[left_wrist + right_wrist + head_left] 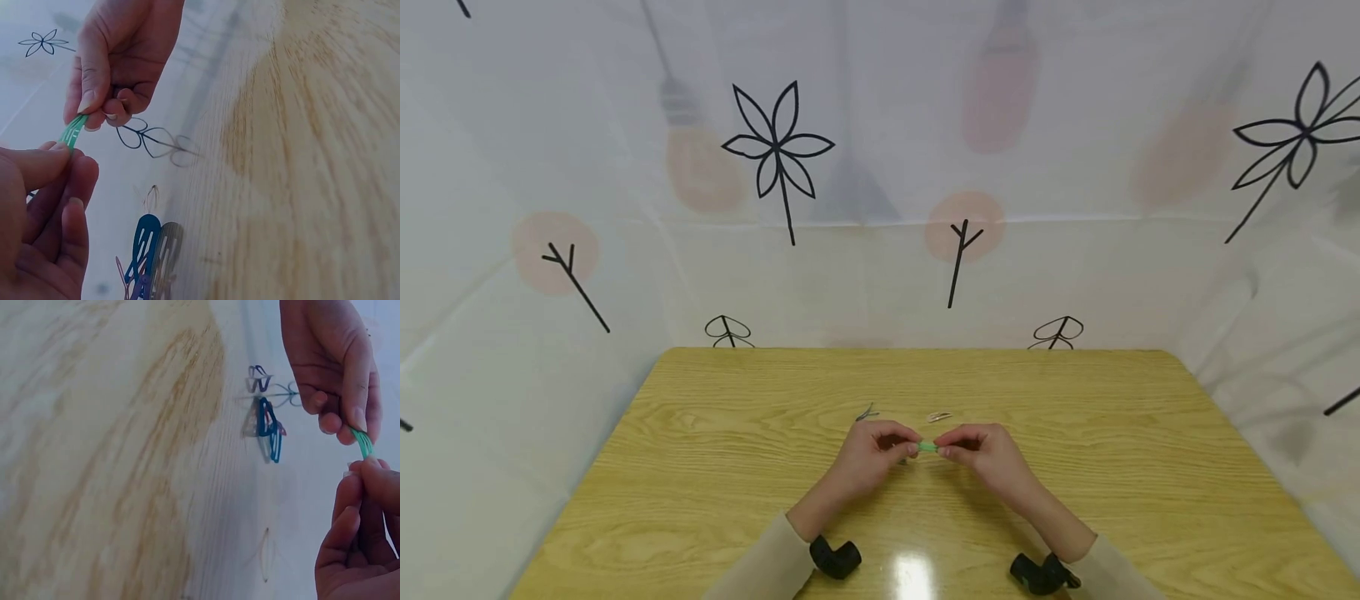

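Cream sleeves [767, 562] and black wrist cameras [837, 560] in front, a green snap hair clip [928, 447] pinched beyond them

From where I stand, the green snap hair clip is the centre of it all, lifted over the wood-grain counter [1097, 417]. Left of it, the left-hand grip [867, 454] is clamped on one end, thumb against fingers; right of it, the right-hand grip [992, 457] is clamped on the other end in the same way. Only a short stretch of green shows between the fingertips. I take the pinch to be so fine because the clip is slim and offers little to hold, and having both ends taken should keep it from swivelling.

Past the green clip and slightly to its right lies a pale clip [940, 417]; past it and to its left, a dark clip [867, 412]. Perhaps they sit there to leave the fingers room while being within reach. Seen from the left wrist, a blue snap clip [145, 240] and a grey snap clip [169, 250] lie close together below the green one, with a purple clip [142, 287] at their near end. From above, the left-hand grip covers part of that spot, so I can't tell how they overlap. White printed cloth [865, 283] hangs behind the counter, well beyond the green clip.
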A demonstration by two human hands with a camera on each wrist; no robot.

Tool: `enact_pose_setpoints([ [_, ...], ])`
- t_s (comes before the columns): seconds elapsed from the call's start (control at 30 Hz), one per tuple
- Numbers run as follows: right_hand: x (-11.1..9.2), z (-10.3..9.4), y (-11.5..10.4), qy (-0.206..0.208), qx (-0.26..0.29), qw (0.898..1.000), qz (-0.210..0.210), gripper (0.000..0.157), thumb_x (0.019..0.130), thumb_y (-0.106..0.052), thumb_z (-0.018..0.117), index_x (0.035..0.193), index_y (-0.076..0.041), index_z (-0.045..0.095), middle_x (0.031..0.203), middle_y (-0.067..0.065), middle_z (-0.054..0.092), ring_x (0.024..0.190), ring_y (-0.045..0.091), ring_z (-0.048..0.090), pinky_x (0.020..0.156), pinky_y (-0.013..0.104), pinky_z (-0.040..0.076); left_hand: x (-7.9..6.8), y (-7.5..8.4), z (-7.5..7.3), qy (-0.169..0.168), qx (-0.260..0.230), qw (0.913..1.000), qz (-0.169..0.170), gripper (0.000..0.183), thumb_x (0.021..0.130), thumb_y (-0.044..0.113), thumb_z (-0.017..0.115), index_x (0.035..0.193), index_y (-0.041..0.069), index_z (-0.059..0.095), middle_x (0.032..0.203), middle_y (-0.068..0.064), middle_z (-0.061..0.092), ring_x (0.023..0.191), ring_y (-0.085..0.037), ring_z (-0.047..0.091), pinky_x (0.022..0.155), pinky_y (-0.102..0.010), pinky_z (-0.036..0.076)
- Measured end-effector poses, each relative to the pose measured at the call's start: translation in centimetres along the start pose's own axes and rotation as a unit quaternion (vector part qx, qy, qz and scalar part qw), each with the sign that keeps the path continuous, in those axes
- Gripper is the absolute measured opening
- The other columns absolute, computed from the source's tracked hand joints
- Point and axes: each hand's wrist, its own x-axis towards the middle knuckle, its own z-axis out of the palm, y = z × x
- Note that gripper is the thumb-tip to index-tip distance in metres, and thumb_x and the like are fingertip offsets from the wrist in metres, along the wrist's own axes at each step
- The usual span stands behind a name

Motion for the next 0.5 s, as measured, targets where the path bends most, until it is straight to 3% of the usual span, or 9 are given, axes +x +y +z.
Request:
enact_pose_setpoints([
  [0.27,-0.02,-0.08,0.72,-0.017,-0.026,0.999,0.013,0.008,0.091,-0.006,0.072,0.097,-0.005,0.077,0.095,0.007,0.073,0.081,0.022,0.065,0.067,0.031,0.053,0.03,-0.57,-0.09,-0.001,0.097,0.9951,0.019,0.007,0.092,0.015,0.074,0.093,0.020,0.078,0.089,0.011,0.069,0.078,-0.006,0.063,0.067,-0.026,0.051],
  [0.5,-0.11,0.04,0.73,-0.018,-0.069,0.997,0.024,0.005,0.088,-0.008,0.076,0.092,-0.007,0.076,0.089,0.001,0.070,0.075,0.017,0.060,0.062,0.027,0.048,0.03,-0.75,0.00,-0.020,0.131,0.9908,0.026,0.005,0.090,0.011,0.075,0.092,0.014,0.079,0.089,0.010,0.070,0.079,-0.003,0.063,0.069,-0.024,0.051],
])
